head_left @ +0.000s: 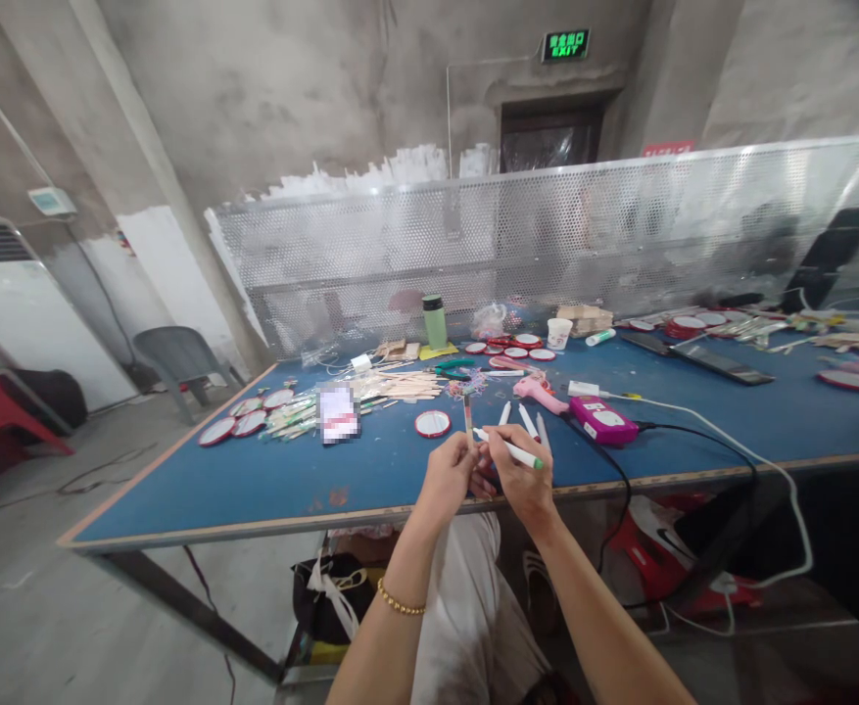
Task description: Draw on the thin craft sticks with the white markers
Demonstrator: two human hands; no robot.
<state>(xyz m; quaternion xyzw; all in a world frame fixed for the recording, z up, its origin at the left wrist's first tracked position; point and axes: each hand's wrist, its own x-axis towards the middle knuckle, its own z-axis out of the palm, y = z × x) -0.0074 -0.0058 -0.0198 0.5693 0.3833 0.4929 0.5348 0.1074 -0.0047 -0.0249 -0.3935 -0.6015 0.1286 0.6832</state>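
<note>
My left hand [450, 468] is closed on a narrow flat wooden stick [468, 419] that stands upright near the table's front edge, its upper part reddish and dark. In my right hand [526, 485] is a white marker pen [518, 452] with a green end, its tip pointing left toward the stick. Whether the tip touches the stick is too small to tell. Just beyond my hands lie more white pens [527, 423]. A round white disc with a red rim [433, 423] rests to the left of the stick.
On the blue table [209, 494] are bundles of thin sticks [414, 385], a pixelated rectangular item [339, 413], a green bottle [435, 323], a paper cup [559, 334], a pink item [541, 396] and a magenta box [603, 419] with cables. A perforated metal screen [370, 245] stands behind.
</note>
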